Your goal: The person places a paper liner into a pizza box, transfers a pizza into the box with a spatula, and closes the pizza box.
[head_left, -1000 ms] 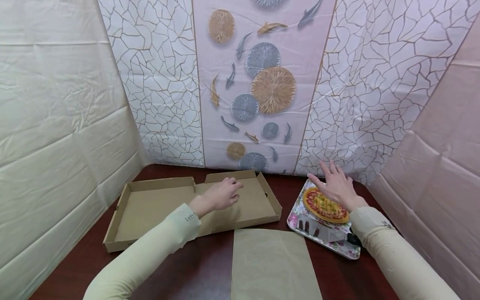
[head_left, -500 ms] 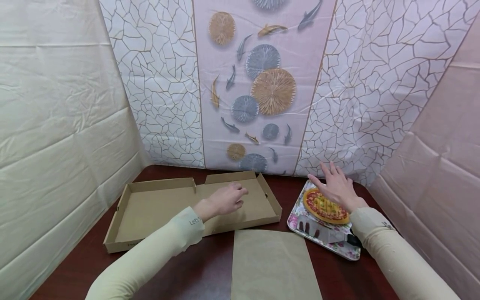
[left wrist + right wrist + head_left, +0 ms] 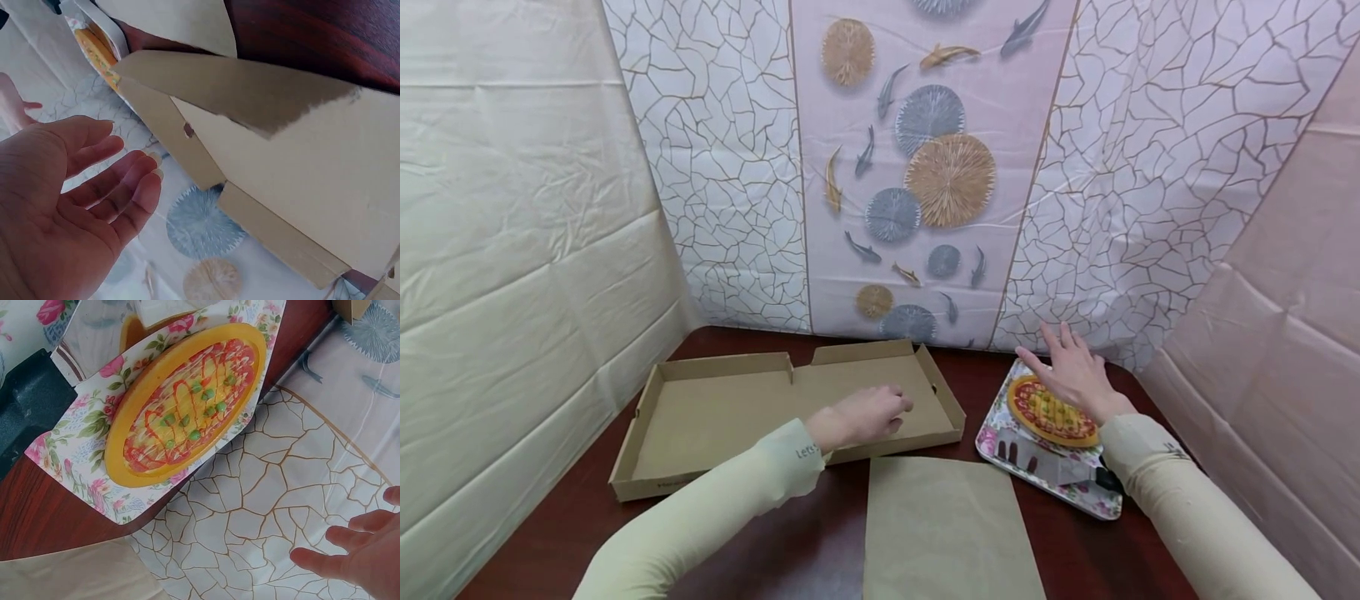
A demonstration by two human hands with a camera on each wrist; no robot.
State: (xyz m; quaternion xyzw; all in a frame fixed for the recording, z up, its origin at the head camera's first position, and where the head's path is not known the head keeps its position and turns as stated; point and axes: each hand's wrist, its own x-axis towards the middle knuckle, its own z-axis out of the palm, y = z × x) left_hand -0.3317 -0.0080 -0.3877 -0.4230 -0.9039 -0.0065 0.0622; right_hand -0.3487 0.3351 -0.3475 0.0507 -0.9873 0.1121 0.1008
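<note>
My left hand (image 3: pixel 868 414) hovers over the right half of an unfolded cardboard pizza box (image 3: pixel 715 417), its fingers relaxed and holding nothing. In the left wrist view the loosely bent fingers (image 3: pixel 128 194) are apart from the box's side flap. My right hand (image 3: pixel 1075 375) is spread above the far right of a floral tray (image 3: pixel 1000 417), with nothing in it. On that tray lies a pizza (image 3: pixel 187 412) with a yellow crust, red sauce lines and green bits. In front of the pizza rests a slotted metal spatula (image 3: pixel 1052 467) with a black handle (image 3: pixel 31 406).
A brown paper sheet (image 3: pixel 947 525) lies on the dark red table (image 3: pixel 790 542) between box and tray. A patterned cloth (image 3: pixel 910 167) hangs behind the table's back edge. Pale cloth walls (image 3: pixel 512 292) close in both sides.
My left hand has moved right and slightly toward me over the box's right half. The right hand stays spread above the tray; box, pizza and spatula have not moved.
</note>
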